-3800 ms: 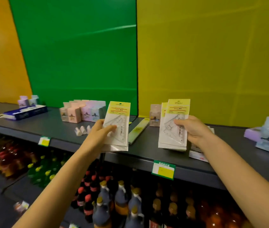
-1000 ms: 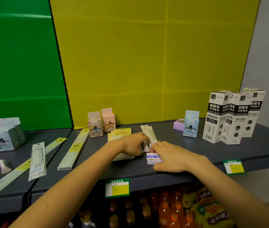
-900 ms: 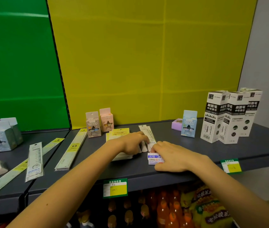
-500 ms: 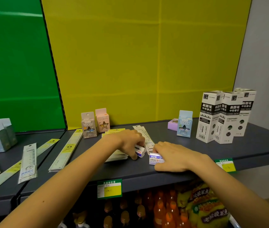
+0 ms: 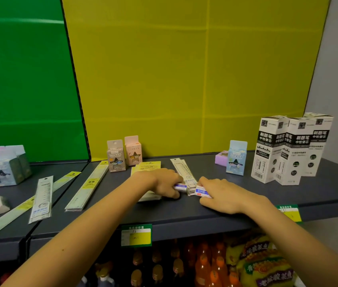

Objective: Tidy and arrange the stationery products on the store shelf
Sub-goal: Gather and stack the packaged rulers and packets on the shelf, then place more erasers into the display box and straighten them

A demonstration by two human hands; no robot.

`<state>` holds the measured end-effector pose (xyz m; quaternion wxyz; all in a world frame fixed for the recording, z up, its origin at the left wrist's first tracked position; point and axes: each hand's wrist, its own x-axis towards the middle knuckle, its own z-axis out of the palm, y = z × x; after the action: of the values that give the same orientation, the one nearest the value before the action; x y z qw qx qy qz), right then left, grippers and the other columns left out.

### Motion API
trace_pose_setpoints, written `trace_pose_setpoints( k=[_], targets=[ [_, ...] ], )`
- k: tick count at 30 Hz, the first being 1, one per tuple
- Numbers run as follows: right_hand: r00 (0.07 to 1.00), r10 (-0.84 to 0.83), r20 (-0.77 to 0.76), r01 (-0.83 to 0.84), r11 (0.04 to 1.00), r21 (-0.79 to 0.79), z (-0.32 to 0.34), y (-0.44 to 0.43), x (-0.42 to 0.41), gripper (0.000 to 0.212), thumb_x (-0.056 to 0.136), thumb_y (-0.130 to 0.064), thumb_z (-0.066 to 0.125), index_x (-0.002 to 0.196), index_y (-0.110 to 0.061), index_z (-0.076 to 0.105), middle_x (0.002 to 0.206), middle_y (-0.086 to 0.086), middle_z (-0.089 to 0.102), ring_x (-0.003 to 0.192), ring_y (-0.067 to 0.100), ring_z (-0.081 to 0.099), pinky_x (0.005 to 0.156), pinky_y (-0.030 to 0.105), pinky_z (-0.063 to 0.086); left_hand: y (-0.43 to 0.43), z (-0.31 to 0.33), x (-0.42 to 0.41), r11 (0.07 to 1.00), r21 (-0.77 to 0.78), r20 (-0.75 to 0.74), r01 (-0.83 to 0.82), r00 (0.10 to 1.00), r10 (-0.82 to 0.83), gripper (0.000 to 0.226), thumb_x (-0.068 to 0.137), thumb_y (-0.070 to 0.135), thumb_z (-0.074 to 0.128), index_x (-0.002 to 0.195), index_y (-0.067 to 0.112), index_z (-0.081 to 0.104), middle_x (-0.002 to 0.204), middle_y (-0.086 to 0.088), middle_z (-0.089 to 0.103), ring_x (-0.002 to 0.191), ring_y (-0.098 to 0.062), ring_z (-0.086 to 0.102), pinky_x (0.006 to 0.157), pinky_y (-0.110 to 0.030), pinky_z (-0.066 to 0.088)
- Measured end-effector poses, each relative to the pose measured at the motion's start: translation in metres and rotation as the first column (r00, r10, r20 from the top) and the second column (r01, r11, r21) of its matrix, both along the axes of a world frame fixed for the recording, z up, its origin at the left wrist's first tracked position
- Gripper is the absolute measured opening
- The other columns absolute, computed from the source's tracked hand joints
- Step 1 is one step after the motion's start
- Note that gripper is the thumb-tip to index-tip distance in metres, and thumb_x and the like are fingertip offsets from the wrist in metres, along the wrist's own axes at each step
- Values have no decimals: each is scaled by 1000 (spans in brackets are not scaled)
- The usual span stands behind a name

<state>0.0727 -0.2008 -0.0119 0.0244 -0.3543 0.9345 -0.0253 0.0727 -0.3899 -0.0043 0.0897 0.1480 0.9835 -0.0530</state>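
On the dark shelf (image 5: 246, 208) my left hand (image 5: 162, 183) grips a small white and blue eraser (image 5: 180, 186) just above the shelf surface. My right hand (image 5: 219, 195) lies over a second white and blue eraser (image 5: 202, 192) and pinches it with the fingertips. Between the two hands lies a short stack of packaged rulers (image 5: 184, 172), pointing to the back. Under my left hand sits a pile of set-square packs with yellow headers (image 5: 148, 166).
Three tall white and black refill boxes (image 5: 288, 150) stand at the right, a light blue box (image 5: 236, 158) and a purple one (image 5: 221, 159) beside them. Two small boxes (image 5: 123, 154) stand at the back. Long rulers (image 5: 89, 187) lie left. Bottles and snack bags fill the shelf below.
The set-square packs I held up earlier now lie on the shelf. In the last second my left hand picked up an eraser; my right hand stays on the other.
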Motion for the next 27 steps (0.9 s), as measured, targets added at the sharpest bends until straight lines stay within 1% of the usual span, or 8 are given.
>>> trace_pose_setpoints(
  k=[4, 6, 8, 10, 13, 19, 21, 27],
  targets=[
    [999, 33, 39, -31, 998, -55, 7, 1, -5, 19, 93, -33, 41, 104, -17, 38, 116, 15, 54, 86, 24, 43, 74, 36, 39, -4, 16, 11, 978, 207, -53, -10, 998, 22, 9, 89, 23, 50, 84, 16, 46, 80, -3, 51, 76, -19, 48, 69, -31, 36],
    [997, 70, 41, -66, 994, -92, 12, -3, -8, 21, 94, -33, 42, 106, -16, 39, 110, 15, 53, 88, 26, 47, 73, 35, 38, -11, 32, 21, 941, 337, -83, -33, 994, 65, 17, 90, 17, 50, 75, 19, 43, 70, 4, 46, 65, -13, 44, 62, -29, 34],
    [992, 118, 37, -110, 979, -174, 18, -12, -12, 24, 93, -37, 44, 107, -18, 41, 105, 11, 55, 92, 26, 53, 71, 32, 37, -24, 47, 34, 885, 461, -97, -70, 987, 128, 13, 90, 14, 51, 79, 15, 46, 69, 4, 49, 63, -12, 47, 61, -27, 40],
    [983, 176, 47, -156, 946, -285, 25, -26, -13, 25, 92, -44, 46, 100, -22, 41, 95, 4, 56, 83, 18, 55, 64, 28, 38, -43, 57, 50, 838, 536, -127, -101, 972, 199, 7, 91, 16, 52, 85, 15, 48, 71, 3, 52, 61, -11, 50, 58, -24, 43],
    [961, 268, 71, -221, 894, -390, 33, -54, -12, 27, 90, -49, 45, 97, -23, 41, 90, 0, 52, 70, 8, 47, 56, 23, 34, -75, 65, 84, 788, 590, -175, -175, 925, 336, 9, 91, 17, 53, 83, 19, 50, 67, 1, 53, 51, -6, 49, 46, -17, 42],
    [868, 486, 100, -372, 771, -518, 36, -139, 9, 21, 93, -40, 46, 88, -19, 46, 87, 7, 56, 78, 22, 52, 61, 29, 36, -145, 49, 191, 604, 691, -160, -396, 732, 663, 16, 92, 20, 52, 77, 14, 54, 65, -3, 58, 39, -4, 52, 41, -16, 45],
    [830, 549, 97, -430, 741, -515, 36, -172, 26, 24, 93, -39, 46, 84, -16, 47, 84, 11, 58, 77, 24, 53, 63, 31, 36, -166, 41, 234, 531, 710, -123, -462, 660, 741, 18, 92, 21, 52, 76, 13, 54, 65, -5, 60, 39, -8, 55, 41, -18, 46],
    [710, 697, 103, -595, 671, -443, 35, -264, 94, 27, 94, -37, 44, 72, -22, 40, 76, 1, 53, 71, 19, 46, 57, 29, 29, -221, 20, 361, 342, 712, -104, -613, 390, 915, 32, 90, 28, 54, 80, -1, 58, 59, -5, 61, 44, -19, 52, 41, -24, 43]
  ],
)
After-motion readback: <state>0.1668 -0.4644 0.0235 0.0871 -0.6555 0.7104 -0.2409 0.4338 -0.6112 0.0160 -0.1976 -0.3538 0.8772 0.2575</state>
